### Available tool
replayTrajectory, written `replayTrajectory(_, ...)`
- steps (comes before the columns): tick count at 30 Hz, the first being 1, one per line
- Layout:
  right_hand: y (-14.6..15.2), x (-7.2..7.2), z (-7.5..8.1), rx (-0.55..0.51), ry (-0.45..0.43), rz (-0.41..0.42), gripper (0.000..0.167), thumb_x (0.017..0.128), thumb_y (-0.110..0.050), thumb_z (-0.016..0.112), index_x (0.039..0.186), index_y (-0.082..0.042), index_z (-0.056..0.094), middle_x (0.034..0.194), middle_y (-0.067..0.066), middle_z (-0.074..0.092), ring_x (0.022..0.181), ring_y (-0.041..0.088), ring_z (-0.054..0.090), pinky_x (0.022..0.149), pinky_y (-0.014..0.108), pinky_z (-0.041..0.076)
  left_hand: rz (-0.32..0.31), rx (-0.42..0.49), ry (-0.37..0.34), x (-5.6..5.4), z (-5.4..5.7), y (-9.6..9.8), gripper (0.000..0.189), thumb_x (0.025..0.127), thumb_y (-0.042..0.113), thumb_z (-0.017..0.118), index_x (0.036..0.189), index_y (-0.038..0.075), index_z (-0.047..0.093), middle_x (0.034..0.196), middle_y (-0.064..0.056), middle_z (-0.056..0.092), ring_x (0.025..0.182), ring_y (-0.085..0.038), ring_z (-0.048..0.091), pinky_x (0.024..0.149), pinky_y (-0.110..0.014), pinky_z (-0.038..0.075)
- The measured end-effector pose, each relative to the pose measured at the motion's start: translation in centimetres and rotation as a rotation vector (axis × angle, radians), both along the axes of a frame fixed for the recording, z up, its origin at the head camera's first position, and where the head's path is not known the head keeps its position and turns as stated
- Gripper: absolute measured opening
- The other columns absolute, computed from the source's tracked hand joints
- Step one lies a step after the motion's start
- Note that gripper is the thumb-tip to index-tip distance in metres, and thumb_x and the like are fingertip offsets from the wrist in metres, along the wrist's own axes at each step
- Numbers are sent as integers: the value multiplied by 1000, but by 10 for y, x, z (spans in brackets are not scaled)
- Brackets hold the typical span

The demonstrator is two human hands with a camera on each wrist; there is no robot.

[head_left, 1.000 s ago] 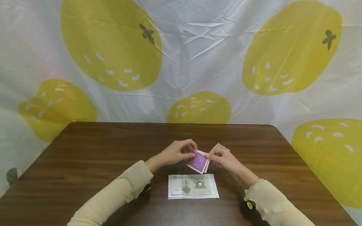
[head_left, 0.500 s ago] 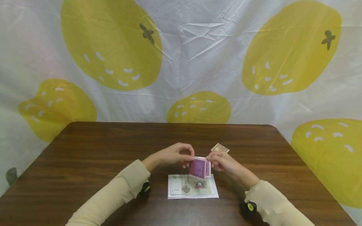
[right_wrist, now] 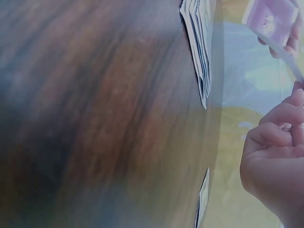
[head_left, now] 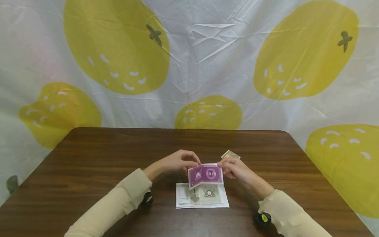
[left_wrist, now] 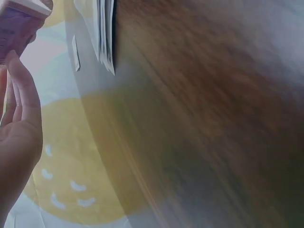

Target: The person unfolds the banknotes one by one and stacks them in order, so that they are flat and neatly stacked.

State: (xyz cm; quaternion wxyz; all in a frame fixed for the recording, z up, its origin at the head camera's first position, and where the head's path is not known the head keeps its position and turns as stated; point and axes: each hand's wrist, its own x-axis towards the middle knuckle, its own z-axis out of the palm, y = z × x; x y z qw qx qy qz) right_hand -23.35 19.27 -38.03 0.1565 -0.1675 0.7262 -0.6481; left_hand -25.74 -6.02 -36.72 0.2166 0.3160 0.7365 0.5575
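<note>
Between both hands a purple banknote [head_left: 211, 174] is held up, creased down its left part and opened out. My left hand [head_left: 181, 160] pinches its upper left edge between thumb and fingers. The upper right corner is pinched by my right hand [head_left: 235, 167]. Just below the purple note lies a stack of banknotes [head_left: 204, 199] on the table, with a grey-green note marked 1 on top. The right wrist view shows the purple banknote [right_wrist: 271, 20] running from one hand to the other, above the layered edges of the stack [right_wrist: 197, 52].
A small tan folded note [head_left: 229, 154] lies on the brown wooden table [head_left: 118, 148] behind my right hand. Behind the table hangs a white cloth [head_left: 189, 65] printed with yellow lemons.
The purple banknote was folded and has been opened out toward the left. My left hand moved slightly left and lower. The right hand stayed nearly in place.
</note>
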Motion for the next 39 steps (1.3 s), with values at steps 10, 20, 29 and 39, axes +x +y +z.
replayTrajectory(10,7,1,0,127,42,98,14,87,-11,51,75,-8,57,56,-4,44,43,3,33,39,17,24,-42,-39,63,6,-2,-15,11,82,1,59,92,-3,61,72,-3,59,60,-9,49,55,-27,42)
replayTrajectory(20,8,7,-7,250,76,240,21,87,-10,54,81,10,56,58,0,46,42,3,33,39,17,25,-99,-180,154,12,-12,-18,6,82,5,60,85,1,63,68,2,58,60,-7,50,55,-24,43)
replayTrajectory(29,7,6,-15,330,117,255,16,83,-10,58,77,5,60,58,1,47,41,4,34,39,17,28,-112,-285,244,15,-21,-13,1,78,1,62,79,2,62,63,4,55,55,-3,47,50,-19,38)
replayTrajectory(39,4,8,-18,472,199,191,14,79,-14,65,72,-2,61,53,-2,45,38,3,33,37,18,27,-101,-389,323,18,-24,-6,8,74,-1,63,75,7,61,61,6,54,55,-2,48,51,-18,38)
